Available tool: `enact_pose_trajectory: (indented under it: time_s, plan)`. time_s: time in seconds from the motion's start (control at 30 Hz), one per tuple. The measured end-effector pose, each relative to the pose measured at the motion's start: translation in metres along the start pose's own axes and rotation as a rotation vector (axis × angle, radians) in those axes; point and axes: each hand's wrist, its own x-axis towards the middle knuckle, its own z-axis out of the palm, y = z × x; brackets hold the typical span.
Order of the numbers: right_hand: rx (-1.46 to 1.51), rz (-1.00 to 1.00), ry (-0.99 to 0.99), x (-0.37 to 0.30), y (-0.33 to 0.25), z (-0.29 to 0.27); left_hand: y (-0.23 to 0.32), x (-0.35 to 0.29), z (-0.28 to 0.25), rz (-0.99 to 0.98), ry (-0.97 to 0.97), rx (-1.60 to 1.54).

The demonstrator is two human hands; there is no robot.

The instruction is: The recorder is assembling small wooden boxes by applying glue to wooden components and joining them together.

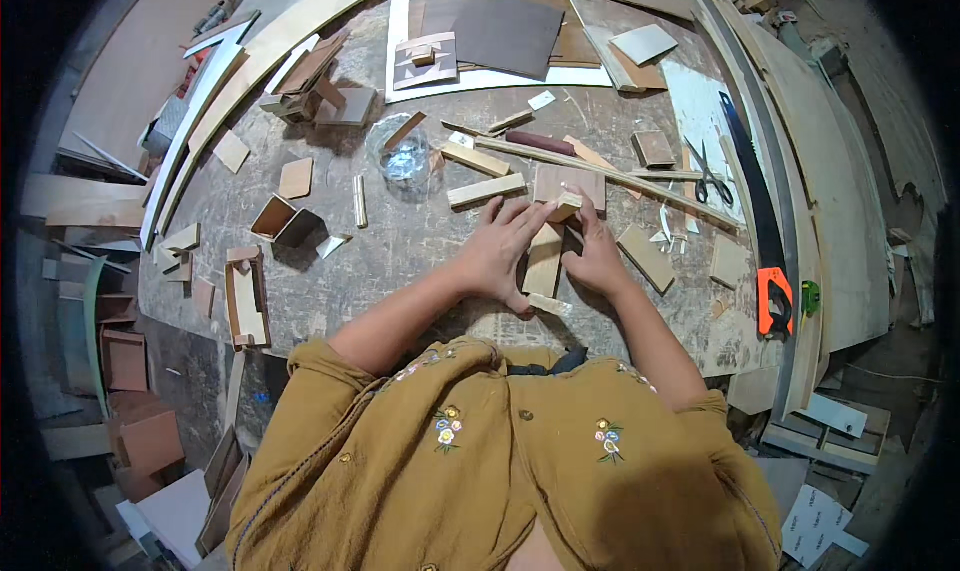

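At the near side of the table [400, 236], the L hand [497, 248] and R hand [598, 256] are close tog., w/ fingers of both clamped on a small wood block [567, 204]. It's pale & boxy w/ flat sides. The block is right in front of the person, at the far end of a flat wood strip [543, 263] that lies btwn the hands. The L thumb is down by a short pale stick [548, 304] at the strip's near end. Can't tell if these pcs are stuck tog. or just touching. Just past the fingers is a flat brown plate [552, 178].

Near the L hand is a chunky pale bar [487, 191], w/ straight edges. Past it are a round, dark red rod [540, 144] & a shiny, see-thru bowl [402, 158]. Near the R hand is a flat tan board [647, 259]. Farther right are black scissors [710, 183] & a long saw [775, 296] w/ an orange handle.

On the far side, a big white board [400, 21] has thin, smooth, dark brown sheets [500, 26] on it. Over on the left are an open wood frame [247, 301], long & thin-walled, & a bent brown corner pc [287, 223]. The tabletop looks rough & scuffed. The person's shirt [390, 471] is mustard cloth w/ stitched flowers.
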Motion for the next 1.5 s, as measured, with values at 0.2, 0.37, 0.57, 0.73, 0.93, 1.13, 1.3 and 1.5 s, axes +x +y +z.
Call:
enact_pose_trajectory:
  time_s: [0.2, 0.37, 0.57, 0.73, 0.93, 1.13, 1.3, 1.5]
  plan:
    - [0.025, 0.032, -0.035, -0.003, -0.006, -0.005, 0.003, -0.003, -0.004, -0.026, -0.012, -0.011]
    - [-0.056, 0.009, -0.042, -0.016, -0.013, -0.005, 0.001, -0.003, -0.003, 0.000, 0.003, 0.019]
    - [-0.053, -0.063, -0.069, -0.036, -0.015, -0.007, 0.001, -0.004, -0.002, -0.021, 0.005, 0.007]
    - [-0.099, -0.140, -0.048, -0.042, -0.014, -0.006, 0.002, -0.002, -0.003, -0.005, -0.008, 0.034]
    - [-0.106, -0.128, -0.038, -0.045, -0.007, 0.002, 0.003, -0.003, -0.002, 0.004, 0.007, 0.060]
    - [-0.102, -0.172, -0.013, -0.045, -0.007, 0.003, 0.004, -0.001, -0.001, -0.003, -0.007, 0.073]
    - [-0.163, -0.077, -0.017, -0.048, -0.019, -0.009, 0.003, -0.003, -0.002, 0.003, -0.007, 0.070]
    - [-0.509, 0.258, 0.320, -0.068, -0.021, -0.063, 0.002, -0.002, -0.002, 0.004, -0.015, 0.049]
